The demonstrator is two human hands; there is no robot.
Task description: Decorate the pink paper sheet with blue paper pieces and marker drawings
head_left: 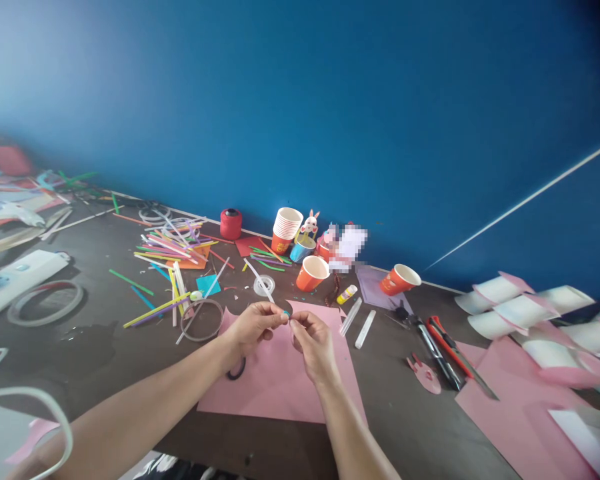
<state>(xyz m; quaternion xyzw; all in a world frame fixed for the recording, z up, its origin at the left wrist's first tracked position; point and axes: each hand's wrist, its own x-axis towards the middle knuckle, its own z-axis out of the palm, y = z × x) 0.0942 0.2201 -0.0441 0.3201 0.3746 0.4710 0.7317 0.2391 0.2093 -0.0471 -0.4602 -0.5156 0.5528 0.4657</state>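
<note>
Above a pink sheet of paper [280,395], my left hand [250,328] and my right hand [314,343] meet fingertip to fingertip. Both hands are closed in a pinch around a small teal piece [286,313], too small to tell its kind. Fingers cover most of it. A dark ring-shaped handle [237,371], perhaps of scissors, shows on the paper below my left wrist. Beyond my hands lies a small clear round lid [264,285] with a pale strip across it.
Left lie coloured paper strips [170,243], a tape roll [46,303] and a white power strip [23,283]. Stacked paper cups [286,230], an orange cup [313,273] and a glue stick [347,295] stand or lie behind. Right are a red utility knife [450,347] and white paper rolls [525,313].
</note>
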